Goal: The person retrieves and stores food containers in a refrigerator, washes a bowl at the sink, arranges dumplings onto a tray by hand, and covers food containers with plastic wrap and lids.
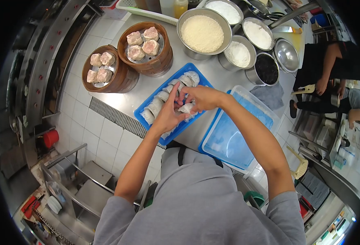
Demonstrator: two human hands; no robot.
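A blue tray (141, 107) holds rows of pale, pleated dumplings (155, 107), and both hands are over it. My left hand (170, 114) reaches in over the middle of the tray, its index finger stretched out and its thumb apart. From the right comes my right hand (204, 98), its fingers curled down at a dumpling (186, 108) near the tray's right side. The fingertips partly cover that dumpling, and how firmly they grip it is hard to see. Right of the tray lies a clear plastic box (233, 126) with blue under it.
Two bamboo steamers (157, 59) (125, 79) with open-topped, pinkish dumplings stand back left. Metal bowls of pale crumbs (202, 34), white powder (238, 54) and something dark (266, 68) crowd the back right. A grey cloth (267, 96) lies nearby. Another person (331, 69) is at the far right.
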